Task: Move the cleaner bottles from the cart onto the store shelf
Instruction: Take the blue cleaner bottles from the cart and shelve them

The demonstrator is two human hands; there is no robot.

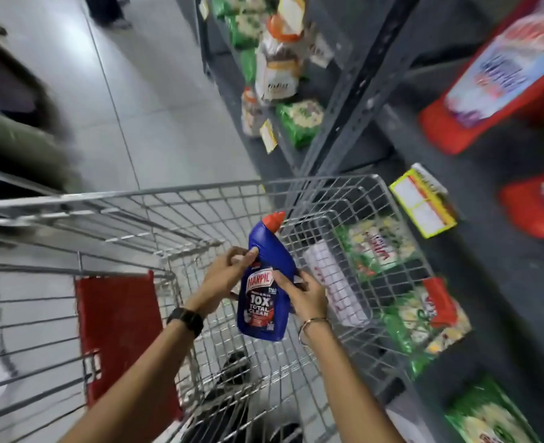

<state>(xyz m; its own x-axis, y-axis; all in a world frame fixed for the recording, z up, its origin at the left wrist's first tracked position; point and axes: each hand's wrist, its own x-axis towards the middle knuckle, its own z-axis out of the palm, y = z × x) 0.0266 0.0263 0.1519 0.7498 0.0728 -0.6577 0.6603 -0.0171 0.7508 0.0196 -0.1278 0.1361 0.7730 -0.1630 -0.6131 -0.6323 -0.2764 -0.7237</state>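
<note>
A blue cleaner bottle (264, 282) with a red cap and a red-and-white label is held upright above the wire cart (200, 199). My left hand (227, 274) grips its left side near the neck. My right hand (302, 295) holds its right side at the label. The bottle leans a little to the right, cap toward the dark grey store shelf (503, 251) on the right. The cart's basket below my hands looks bare of other bottles.
A red child-seat flap (117, 330) hangs in the cart at left. Red bottles (487, 91) stand on the shelf at upper right, green packets (417, 314) on lower shelves. A yellow price tag (424, 199) hangs on the shelf edge. Grey tiled floor (136, 91) lies ahead.
</note>
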